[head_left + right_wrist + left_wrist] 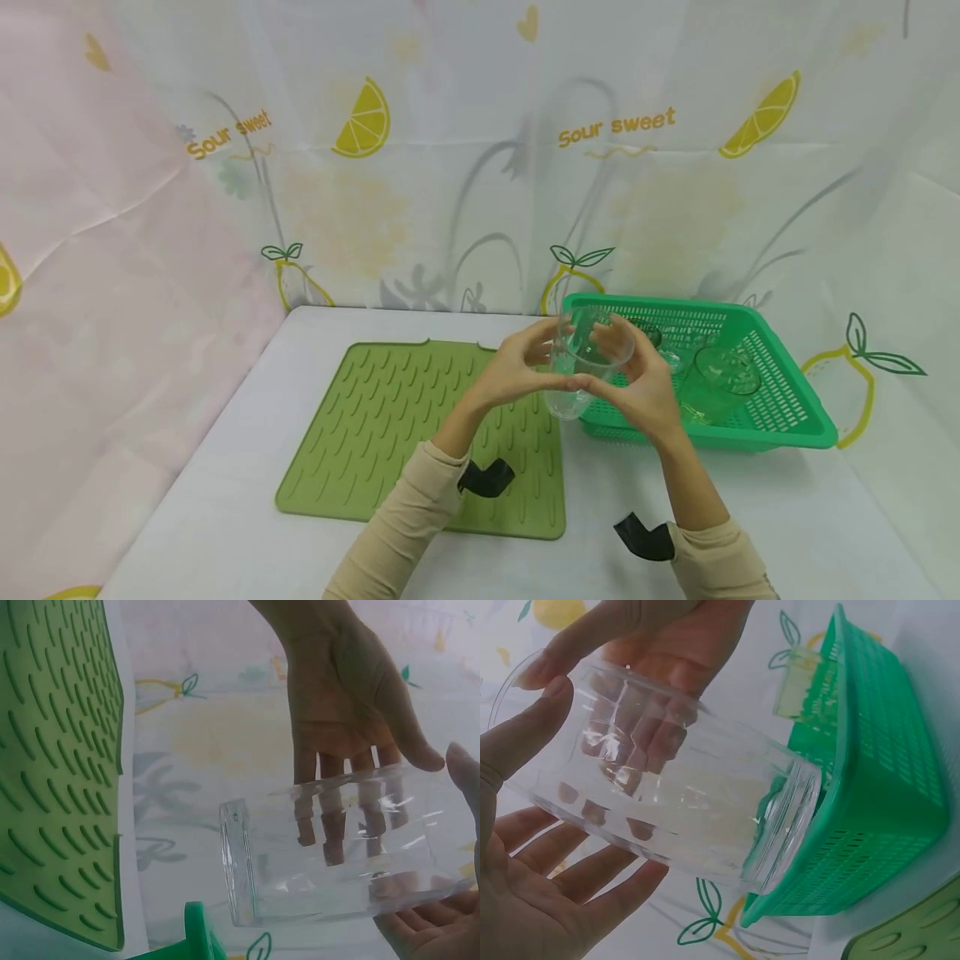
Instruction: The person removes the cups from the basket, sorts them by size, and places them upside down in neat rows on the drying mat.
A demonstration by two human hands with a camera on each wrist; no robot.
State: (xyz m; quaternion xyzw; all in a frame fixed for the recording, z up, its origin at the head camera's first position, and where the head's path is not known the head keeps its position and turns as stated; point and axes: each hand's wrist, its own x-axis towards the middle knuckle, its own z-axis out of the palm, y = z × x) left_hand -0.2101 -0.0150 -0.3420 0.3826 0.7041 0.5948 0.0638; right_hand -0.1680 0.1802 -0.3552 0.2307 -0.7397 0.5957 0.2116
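A person's left hand (517, 367) and right hand (641, 383) curve around a clear glass (583, 354), gripping it from opposite sides, thumbs close together. The glass is held up between an olive-green mat (420, 433) and a green basket (787, 437).

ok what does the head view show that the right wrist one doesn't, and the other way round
Only the head view shows glassware inside the green basket and the beige sleeves. Only the right wrist view shows the left hand palm-on. Both show the clear cup held between that and the right hand, the green mat and some basket.
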